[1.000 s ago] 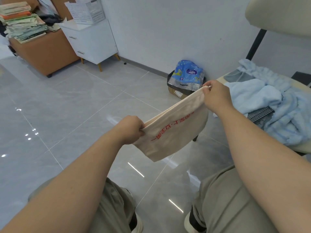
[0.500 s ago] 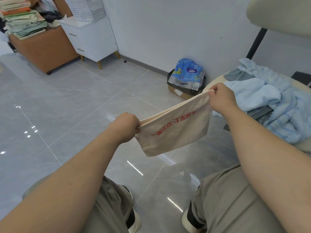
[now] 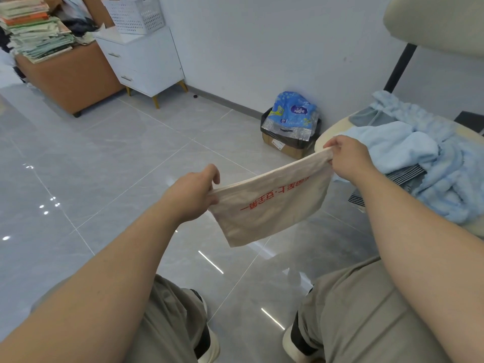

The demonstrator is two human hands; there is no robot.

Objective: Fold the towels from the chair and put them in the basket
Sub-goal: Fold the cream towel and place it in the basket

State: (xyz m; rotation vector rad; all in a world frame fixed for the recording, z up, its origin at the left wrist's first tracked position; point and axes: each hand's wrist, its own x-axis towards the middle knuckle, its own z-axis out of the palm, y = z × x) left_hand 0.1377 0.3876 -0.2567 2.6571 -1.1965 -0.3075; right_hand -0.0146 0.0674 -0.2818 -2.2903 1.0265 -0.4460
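A cream towel [image 3: 269,205] is held stretched in the air at centre, its top corners pinched by the curled fingers of the left hand [image 3: 193,192] and right hand [image 3: 345,158]; it is judged light, soft and limp, best gripped at the corners, with the chair [image 3: 330,132] at 3 o'clock.

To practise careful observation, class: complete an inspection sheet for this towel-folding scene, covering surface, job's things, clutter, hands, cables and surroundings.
Surface: glossy grey tiled floor; cream chair seat.
Job's things: cream towel with red print, held stretched; blue towels heaped on that seat; white basket on cabinet.
Clutter: paper stack; blue packet in box.
Hands: left hand and right hand each pinch an upper corner.
Cables: nothing seen.
Surroundings: white wall.
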